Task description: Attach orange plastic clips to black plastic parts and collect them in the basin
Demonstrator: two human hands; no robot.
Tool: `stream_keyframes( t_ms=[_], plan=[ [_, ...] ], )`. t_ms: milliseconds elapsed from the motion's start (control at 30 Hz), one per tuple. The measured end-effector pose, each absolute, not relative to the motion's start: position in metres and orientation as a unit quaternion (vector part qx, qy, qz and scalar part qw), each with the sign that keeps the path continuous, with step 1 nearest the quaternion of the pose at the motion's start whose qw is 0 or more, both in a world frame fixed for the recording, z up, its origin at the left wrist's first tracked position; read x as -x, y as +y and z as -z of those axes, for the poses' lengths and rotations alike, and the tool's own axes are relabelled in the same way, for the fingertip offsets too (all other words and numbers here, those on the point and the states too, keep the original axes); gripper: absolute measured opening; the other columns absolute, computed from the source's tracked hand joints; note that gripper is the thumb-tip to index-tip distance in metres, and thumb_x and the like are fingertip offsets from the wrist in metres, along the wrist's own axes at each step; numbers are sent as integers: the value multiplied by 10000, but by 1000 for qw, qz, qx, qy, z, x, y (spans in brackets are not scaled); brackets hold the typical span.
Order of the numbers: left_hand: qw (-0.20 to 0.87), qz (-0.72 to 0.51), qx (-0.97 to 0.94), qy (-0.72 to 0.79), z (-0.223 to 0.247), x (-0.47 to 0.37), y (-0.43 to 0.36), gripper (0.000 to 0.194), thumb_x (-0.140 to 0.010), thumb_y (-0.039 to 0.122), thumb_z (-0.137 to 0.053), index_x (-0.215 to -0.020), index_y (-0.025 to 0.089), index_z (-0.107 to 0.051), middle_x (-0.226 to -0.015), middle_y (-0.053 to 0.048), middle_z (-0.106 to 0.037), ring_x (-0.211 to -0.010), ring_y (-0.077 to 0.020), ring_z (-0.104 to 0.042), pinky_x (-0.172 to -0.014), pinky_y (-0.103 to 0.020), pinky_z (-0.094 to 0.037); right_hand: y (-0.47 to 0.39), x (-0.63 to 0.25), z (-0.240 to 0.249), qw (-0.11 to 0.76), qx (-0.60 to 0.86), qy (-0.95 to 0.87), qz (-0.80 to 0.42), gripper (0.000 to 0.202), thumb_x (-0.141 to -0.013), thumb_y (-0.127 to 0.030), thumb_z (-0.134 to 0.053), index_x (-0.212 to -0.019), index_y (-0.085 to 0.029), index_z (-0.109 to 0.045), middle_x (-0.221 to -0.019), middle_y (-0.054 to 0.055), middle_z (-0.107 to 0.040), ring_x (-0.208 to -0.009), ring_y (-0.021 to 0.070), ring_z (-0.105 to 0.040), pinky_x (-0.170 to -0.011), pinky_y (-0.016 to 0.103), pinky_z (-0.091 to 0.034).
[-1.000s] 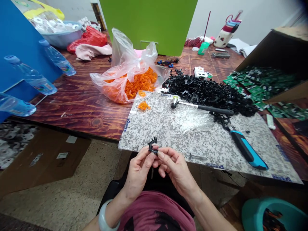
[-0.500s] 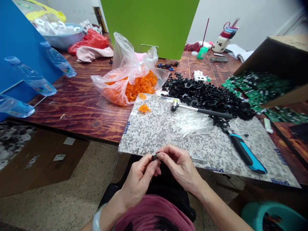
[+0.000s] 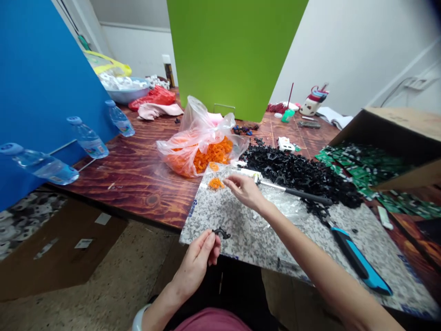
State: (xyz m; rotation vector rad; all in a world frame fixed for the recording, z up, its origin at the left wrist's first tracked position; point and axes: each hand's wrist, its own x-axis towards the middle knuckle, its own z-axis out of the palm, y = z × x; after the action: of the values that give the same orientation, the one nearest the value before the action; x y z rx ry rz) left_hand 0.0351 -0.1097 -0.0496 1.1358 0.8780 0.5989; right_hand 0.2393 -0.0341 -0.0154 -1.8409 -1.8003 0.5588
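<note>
My left hand (image 3: 199, 258) pinches a small curved black plastic part (image 3: 221, 233) between thumb and fingertips, just above the front edge of the speckled board (image 3: 237, 246). Farther forward, my right hand (image 3: 243, 189) reaches over the board, its fingers stretched toward a little heap of orange plastic pieces (image 3: 216, 184). Nothing shows between those fingers. Behind the heap lies a clear plastic bag (image 3: 175, 142) full of orange parts (image 3: 213, 156). A hammer (image 3: 296, 194) rests beyond my right forearm, against a large pile of black plastic parts (image 3: 292, 165).
A blue-and-black handled tool (image 3: 361, 264) lies on the board's right side. An open cardboard box (image 3: 406, 124) spills green circuit boards (image 3: 365, 161) at the right. Several water bottles (image 3: 90, 140) stand along the blue panel (image 3: 41, 82). A green panel (image 3: 234, 50) rises at the back.
My right hand has left the black part and moved forward to the orange heap. My left hand keeps hold of the part, and the view has tilted up.
</note>
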Motion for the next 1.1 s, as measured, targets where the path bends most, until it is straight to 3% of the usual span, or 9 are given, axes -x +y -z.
stream_keyframes(
  t_ms=[100,233,400,600,800,967,1100],
  plan=[
    [735,-281,-463,409,49,-27,-110,363,-860,509,-508,-858,150,-563,-695,19,-500,-611,-93,-441,-588,-206,-386,27,-247,17,220,720,-639,-157,190,-931,-268,-487,-959,-147,-631,-982,75,-653,-916,178,-609,-822,314,-466],
    [739,-307,-432,416,50,-17,-112,394,-797,535,-591,-827,142,-588,-668,20,-494,-589,-89,-432,-564,-207,-388,75,-237,22,151,768,-607,-140,282,-908,-319,-541,-1144,-166,-554,-1151,76,-577,-971,196,-594,-820,399,-510],
    [729,-319,-409,447,64,-16,-112,488,-707,613,-635,-770,129,-612,-555,42,-468,-486,-63,-398,-483,-194,-334,90,-217,34,93,786,-595,-143,303,-907,-312,-543,-1169,-160,-539,-1167,82,-567,-979,203,-592,-819,406,-512],
    [762,-276,-387,440,73,-20,-108,602,-551,700,-678,-724,129,-596,-504,54,-474,-417,-51,-383,-425,-189,-283,70,-224,33,120,747,-640,-133,296,-909,-317,-541,-1155,-152,-544,-1140,78,-578,-952,195,-600,-802,399,-518],
    [764,-317,-361,431,56,-19,-109,485,-665,588,-688,-820,132,-624,-623,27,-535,-535,-75,-461,-521,-197,-373,-7,-247,29,149,685,-704,-118,267,-889,-408,-530,-903,-170,-650,-779,20,-674,-711,146,-631,-639,236,-469],
    [755,-316,-402,411,48,-23,-106,387,-741,509,-654,-799,128,-618,-620,23,-534,-520,-80,-455,-507,-205,-368,-69,-239,40,152,657,-735,-71,222,-882,-315,-555,-1065,-211,-627,-1046,94,-652,-929,224,-595,-787,324,-435],
    [737,-333,-421,411,48,-19,-102,306,-810,443,-598,-813,138,-606,-614,30,-530,-516,-79,-455,-508,-203,-360,-102,-230,46,146,628,-761,-69,304,-838,-368,-619,-1104,-221,-601,-1085,100,-631,-957,243,-572,-808,349,-439]
  ],
)
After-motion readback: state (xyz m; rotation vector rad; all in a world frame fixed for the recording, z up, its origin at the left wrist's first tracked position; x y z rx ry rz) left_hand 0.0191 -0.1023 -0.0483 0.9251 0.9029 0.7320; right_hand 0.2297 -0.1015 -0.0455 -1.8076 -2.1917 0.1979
